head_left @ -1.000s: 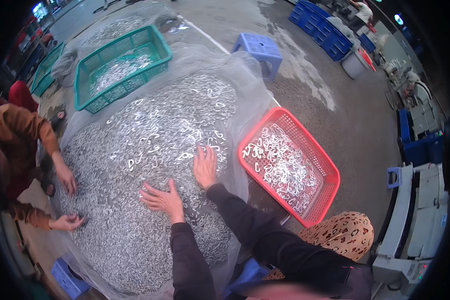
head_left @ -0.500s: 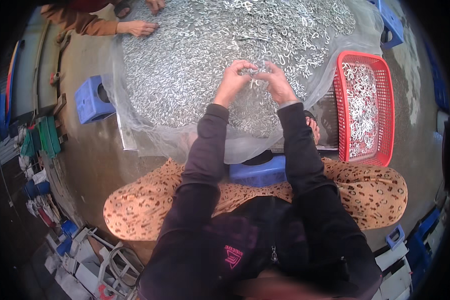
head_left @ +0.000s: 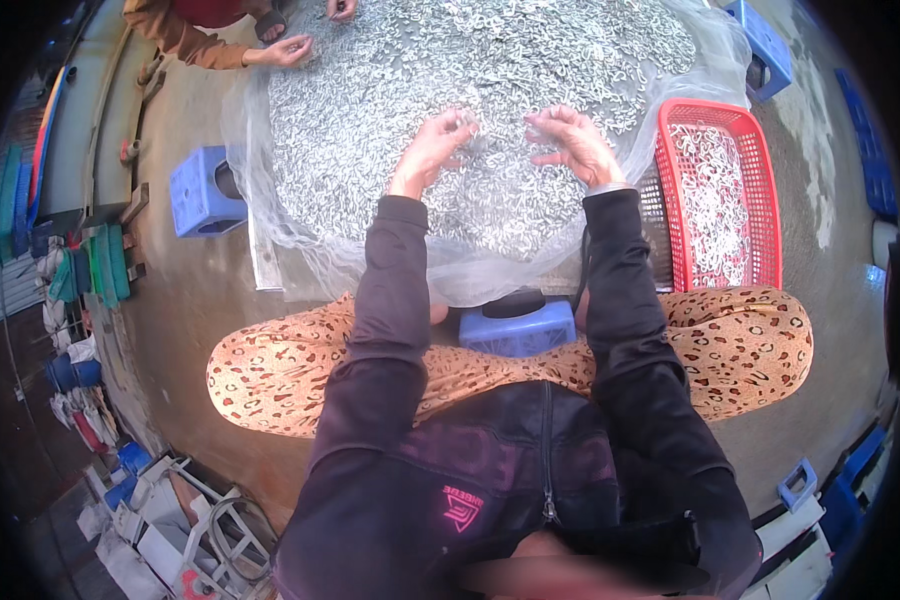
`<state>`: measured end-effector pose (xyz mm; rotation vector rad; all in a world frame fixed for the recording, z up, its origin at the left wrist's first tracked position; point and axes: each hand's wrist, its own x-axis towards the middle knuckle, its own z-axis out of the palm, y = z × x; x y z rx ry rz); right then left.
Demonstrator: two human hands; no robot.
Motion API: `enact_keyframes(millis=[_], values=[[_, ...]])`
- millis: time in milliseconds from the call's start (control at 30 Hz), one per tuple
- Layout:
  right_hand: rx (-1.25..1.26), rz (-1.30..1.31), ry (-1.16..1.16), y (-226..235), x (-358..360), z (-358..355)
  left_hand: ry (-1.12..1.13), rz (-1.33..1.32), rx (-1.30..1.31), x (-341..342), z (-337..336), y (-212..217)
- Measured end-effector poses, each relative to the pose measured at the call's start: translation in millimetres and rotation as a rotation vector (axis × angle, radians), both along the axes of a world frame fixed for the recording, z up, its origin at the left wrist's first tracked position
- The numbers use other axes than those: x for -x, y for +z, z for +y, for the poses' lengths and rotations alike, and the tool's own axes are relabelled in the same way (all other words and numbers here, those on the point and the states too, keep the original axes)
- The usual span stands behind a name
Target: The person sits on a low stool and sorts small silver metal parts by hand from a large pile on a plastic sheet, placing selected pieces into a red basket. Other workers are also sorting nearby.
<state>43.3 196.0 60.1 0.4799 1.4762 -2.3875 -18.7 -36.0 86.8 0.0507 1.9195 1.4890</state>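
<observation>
— What kind of place is this?

— A bare concrete floor (head_left: 200, 290), grey and stained. A clear plastic sheet (head_left: 270, 190) is spread on it, and a wide heap of small silvery metal pieces (head_left: 490, 70) covers most of the sheet.

— Where is the person sitting?

— At the near edge of the sheet, legs in leopard-print trousers (head_left: 300, 370) spread to either side, a low blue stool (head_left: 518, 325) between the knees. Both dark sleeves reach forward over the heap.

— And the hands?

— The left hand (head_left: 432, 150) hangs over the near part of the heap, fingers curled down with the tips among the pieces. Whether it pinches any, I cannot tell; the pieces are too small. The right hand (head_left: 570, 145) is just beside it, fingers spread and bent, hovering over the heap or brushing its top. The two hands are near each other but apart.

— Anything at the sides?

— A red plastic basket (head_left: 765, 200) sits at the right edge of the sheet, near the right hand, with a layer of the same metal pieces inside. A second blue stool (head_left: 202, 190) stands off the left edge of the sheet, lying so that its hollow shows. Another blue stool (head_left: 765, 45) stands by the far right corner.

— Is anyone else there?

— Yes, at the far left corner another person in an orange-brown sleeve (head_left: 175, 30) has a hand (head_left: 288, 50) resting on the edge of the heap. Tools and clutter line the wall on the left.
</observation>
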Motion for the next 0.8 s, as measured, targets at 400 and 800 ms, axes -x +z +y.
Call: enact_keyframes(millis=[400,800], values=[[-0.159,0.043,0.051,-10,-9,-22,0.052,0.240,0.237,-5,-2,-49],[0.005,0.069,-0.112,-68,-27,-23,0.067,0.621,0.020,-13,52,-113]])
